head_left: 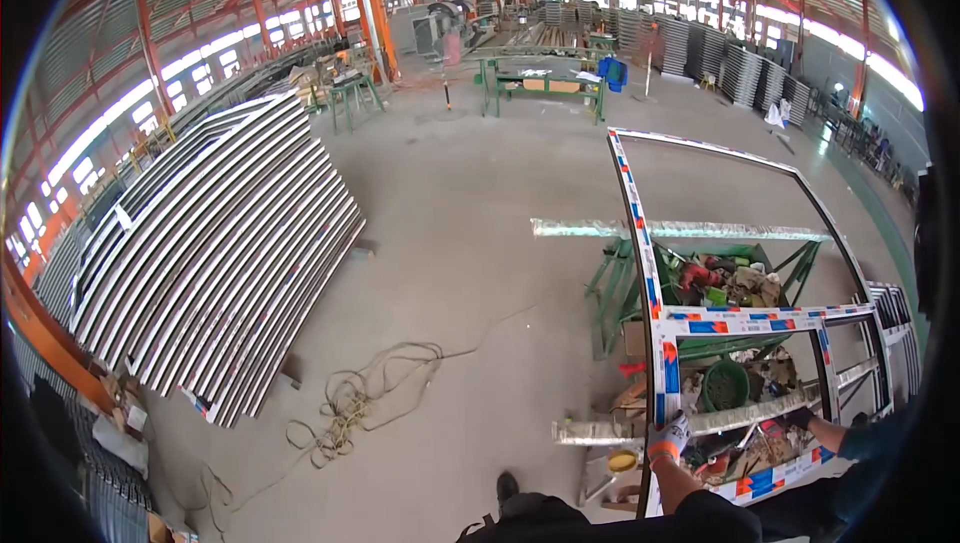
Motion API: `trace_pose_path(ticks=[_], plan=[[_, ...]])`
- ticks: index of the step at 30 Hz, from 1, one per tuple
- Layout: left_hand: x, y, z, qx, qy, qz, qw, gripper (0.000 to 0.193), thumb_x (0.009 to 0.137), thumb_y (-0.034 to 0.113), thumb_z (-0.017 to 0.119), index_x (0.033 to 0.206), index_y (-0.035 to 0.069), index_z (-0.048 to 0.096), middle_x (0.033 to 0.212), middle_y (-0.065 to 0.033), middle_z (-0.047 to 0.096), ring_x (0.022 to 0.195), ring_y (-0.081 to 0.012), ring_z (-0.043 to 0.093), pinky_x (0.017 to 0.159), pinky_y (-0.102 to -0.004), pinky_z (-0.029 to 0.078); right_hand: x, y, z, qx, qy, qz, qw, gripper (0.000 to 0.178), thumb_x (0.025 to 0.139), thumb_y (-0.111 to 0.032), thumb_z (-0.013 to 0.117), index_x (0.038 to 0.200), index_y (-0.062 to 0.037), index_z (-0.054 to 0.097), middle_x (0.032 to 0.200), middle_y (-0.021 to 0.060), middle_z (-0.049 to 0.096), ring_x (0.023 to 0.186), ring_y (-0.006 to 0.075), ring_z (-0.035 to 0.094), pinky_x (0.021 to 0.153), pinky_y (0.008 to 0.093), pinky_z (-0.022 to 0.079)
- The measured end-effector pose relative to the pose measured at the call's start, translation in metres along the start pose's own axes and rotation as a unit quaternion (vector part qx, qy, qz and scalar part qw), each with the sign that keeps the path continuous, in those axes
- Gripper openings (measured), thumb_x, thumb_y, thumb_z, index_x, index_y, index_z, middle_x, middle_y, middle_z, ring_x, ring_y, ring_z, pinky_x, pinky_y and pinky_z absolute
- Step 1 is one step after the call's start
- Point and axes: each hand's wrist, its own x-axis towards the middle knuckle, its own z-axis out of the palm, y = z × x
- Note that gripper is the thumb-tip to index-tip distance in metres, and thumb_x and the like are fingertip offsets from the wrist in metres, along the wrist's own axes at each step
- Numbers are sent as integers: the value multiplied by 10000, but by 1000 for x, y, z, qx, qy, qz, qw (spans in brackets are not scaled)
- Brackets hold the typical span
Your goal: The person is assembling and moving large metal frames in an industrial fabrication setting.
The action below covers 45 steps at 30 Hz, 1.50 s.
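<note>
My right hand (pixel 668 439), in a pale grey glove with an orange cuff, is closed around the left side of a large window frame (pixel 654 303). The frame has dark edges and white, blue and orange protective film, with a crossbar and a short upright dividing it. It rests on padded bars (pixel 590 430) over a green stand (pixel 612 278). My left hand is not in view. Farther right, another person's dark-gloved hand (pixel 803 419) reaches to the frame near its short upright; a dark teal sleeve follows. That hand's fingers are too small to make out.
Under the frame, green bins hold tools and scraps, with a green bucket (pixel 725 385) among them. A tangled hose or cable (pixel 365 403) lies on the floor. Many long profiles (pixel 220 253) are stacked at left. A green workbench (pixel 545 83) stands far ahead.
</note>
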Motion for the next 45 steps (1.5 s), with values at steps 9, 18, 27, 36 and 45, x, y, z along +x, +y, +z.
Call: trace_pose_path(ticks=[9, 18, 27, 36, 45], plan=[[166, 46, -59, 106, -173, -110, 973, 289, 837, 350, 531, 893, 73, 591, 812, -187, 594, 770, -347, 525, 689, -513, 428, 63, -29, 60, -59, 114, 120, 985, 729, 767, -457, 695, 1298, -8, 475, 1210, 171, 564, 1163, 340, 510, 997, 449, 388], [438, 111, -42, -310, -284, -169, 891, 261, 898, 356, 451, 1003, 161, 589, 828, -115, 627, 737, -271, 577, 633, -455, 458, 73, -52, 71, -66, 121, 154, 978, 599, 835, -387, 642, 1297, -40, 485, 1283, 155, 528, 1209, 343, 477, 1028, 446, 357], [716, 297, 102, -72, -311, -28, 947, 235, 942, 234, 459, 817, 154, 642, 804, -24, 620, 696, -139, 566, 556, -360, 461, 93, -47, 87, -96, 181, 265, 942, 471, 869, -361, 594, 1162, 6, 570, 1088, 192, 631, 994, 360, 598, 888, 442, 448], [772, 532, 238, -251, -321, -86, 909, 152, 806, 102, 630, 796, -47, 656, 701, -154, 653, 524, -253, 623, 465, -358, 493, 121, -57, 98, -135, 183, 378, 898, 348, 892, -384, 548, 856, -48, 628, 842, 167, 663, 839, 358, 619, 809, 461, 452], [745, 715, 320, 120, -50, 351, 927, 171, 870, 175, 612, 887, 15, 671, 833, -185, 691, 706, -325, 652, 667, -422, 516, 208, -112, 93, -33, 111, 431, 895, 348, 884, -400, 553, 843, -78, 678, 872, 163, 680, 866, 347, 639, 829, 452, 455]])
